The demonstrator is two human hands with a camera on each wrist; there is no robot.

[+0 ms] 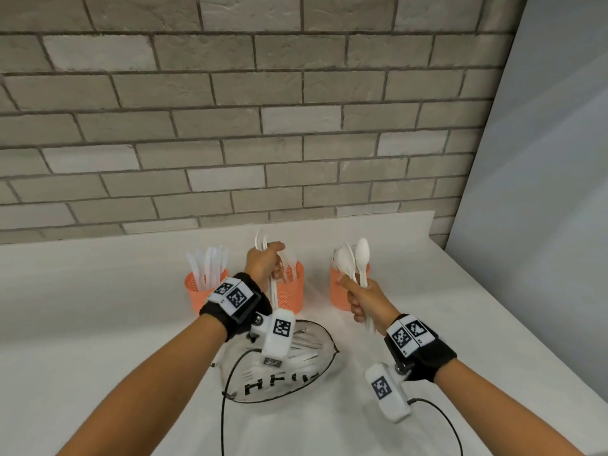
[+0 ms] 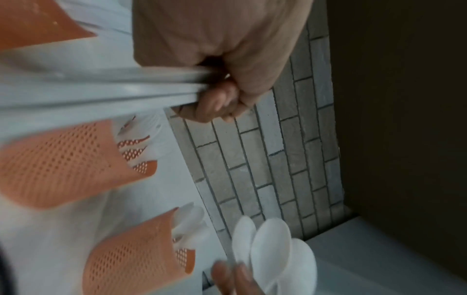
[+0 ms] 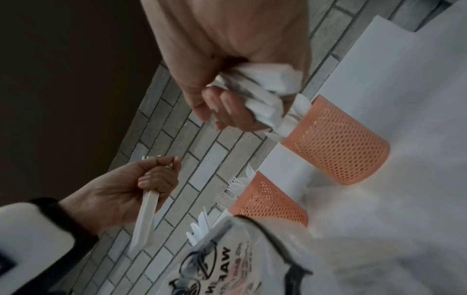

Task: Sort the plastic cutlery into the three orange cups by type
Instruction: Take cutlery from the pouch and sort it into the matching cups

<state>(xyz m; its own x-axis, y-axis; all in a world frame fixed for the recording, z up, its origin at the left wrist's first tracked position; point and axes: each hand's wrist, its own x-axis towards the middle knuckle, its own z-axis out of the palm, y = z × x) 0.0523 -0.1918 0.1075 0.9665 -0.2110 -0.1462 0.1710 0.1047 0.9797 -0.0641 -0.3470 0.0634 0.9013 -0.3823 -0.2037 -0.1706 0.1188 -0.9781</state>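
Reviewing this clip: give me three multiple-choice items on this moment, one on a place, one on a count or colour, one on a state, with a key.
1. Where does the clear plastic bag lie?
A. On the counter, nearer the person than the cups
B. Behind the cups, at the wall
C. Inside the left cup

2. How many orange cups stand on the counter?
A. Two
B. Three
C. Five

3. What is the right hand doing?
A. Resting flat and empty
B. Gripping a bundle of spoons
C. Lifting a cup

Key: 1 A, the bag lies under the wrists, in front of the cups. 2 B, three mesh cups stand in a row. 3 B, the fingers curl round the handles, bowls up.
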